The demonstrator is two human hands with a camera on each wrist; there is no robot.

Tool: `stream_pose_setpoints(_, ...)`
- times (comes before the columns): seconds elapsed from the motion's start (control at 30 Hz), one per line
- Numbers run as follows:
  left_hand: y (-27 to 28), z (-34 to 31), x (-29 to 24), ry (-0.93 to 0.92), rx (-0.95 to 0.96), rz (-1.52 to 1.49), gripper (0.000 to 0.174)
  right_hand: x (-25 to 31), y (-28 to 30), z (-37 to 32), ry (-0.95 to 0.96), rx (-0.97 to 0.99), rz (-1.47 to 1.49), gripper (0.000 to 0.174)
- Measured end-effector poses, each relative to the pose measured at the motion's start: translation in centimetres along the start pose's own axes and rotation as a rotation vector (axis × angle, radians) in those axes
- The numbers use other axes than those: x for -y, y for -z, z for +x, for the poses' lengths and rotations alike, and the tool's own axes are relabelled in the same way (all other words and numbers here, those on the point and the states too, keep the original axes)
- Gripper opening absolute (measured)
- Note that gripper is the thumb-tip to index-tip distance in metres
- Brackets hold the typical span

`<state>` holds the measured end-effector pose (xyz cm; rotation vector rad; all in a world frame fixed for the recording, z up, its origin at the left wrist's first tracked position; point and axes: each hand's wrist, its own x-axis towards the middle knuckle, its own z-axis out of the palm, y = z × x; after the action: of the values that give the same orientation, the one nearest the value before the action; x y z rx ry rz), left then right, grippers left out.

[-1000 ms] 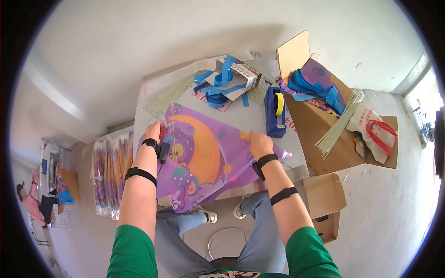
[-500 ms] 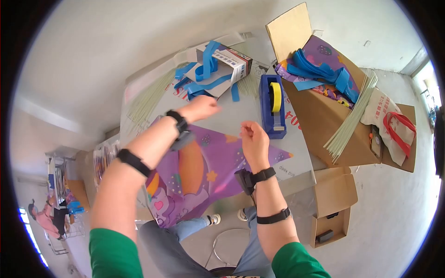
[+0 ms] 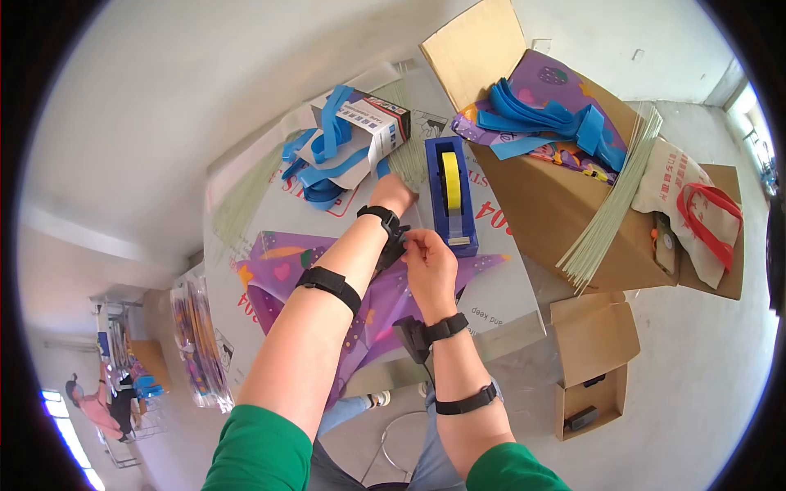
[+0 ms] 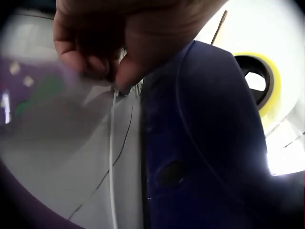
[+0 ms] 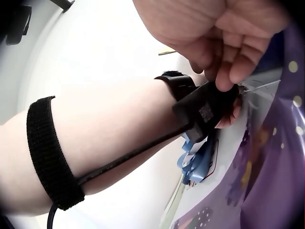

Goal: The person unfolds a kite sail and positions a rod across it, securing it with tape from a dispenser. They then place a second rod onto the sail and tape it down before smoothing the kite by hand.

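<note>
A purple printed plastic sheet [image 3: 291, 266] lies partly folded on the table below both arms. My left hand [image 3: 393, 195] reaches to the left side of the blue tape dispenser [image 3: 450, 192], with its forearm crossing over the sheet. In the left wrist view, its thumb and finger pinch close at the top of a thin white strand [image 4: 112, 157]. My right hand [image 3: 432, 266] is beside the left wrist, fingers loosely curled. In the right wrist view its fingertips overlap the black wrist camera [image 5: 202, 112], and nothing shows between them.
Blue straps [image 3: 332, 135] spill from a small printed box [image 3: 381, 123] at the back. On the right, a cardboard box [image 3: 540, 221] carries thin pale sticks [image 3: 614, 200], a cloth bag [image 3: 667, 176] and more blue strap. Bagged purple items [image 3: 201, 340] stand at the left.
Both hands have let go of the purple sheet, which now lies folded under the arms. My left hand has moved right to the dispenser; the right hand has come up beside the left wrist.
</note>
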<state>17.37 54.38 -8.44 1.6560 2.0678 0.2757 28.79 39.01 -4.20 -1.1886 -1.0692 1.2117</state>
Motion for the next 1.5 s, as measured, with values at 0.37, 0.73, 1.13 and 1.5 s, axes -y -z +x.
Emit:
stream_pose_setpoints(0.37,4.7,-7.9,2.1,0.17,0.436,-0.774,0.015,0.1,0.1,-0.2,0.011,-0.039,0.056,0.013)
stream_pose_setpoints(0.73,7.4,-27.6,7.9,0.284,0.634,-0.94,0.014,-0.4,-1.8,-1.5,-0.518,0.39,0.378,0.012)
stream_pose_setpoints(1.13,7.7,-32.8,14.9,0.491,0.37,-1.338,0.009,0.1,-5.8,-3.0,-0.521,0.365,0.447,0.013)
stream_pose_setpoints(1.5,10.8,-25.0,15.7,-0.013,-0.081,0.04,0.017,0.1,-4.9,-1.5,-0.465,0.22,0.37,0.016)
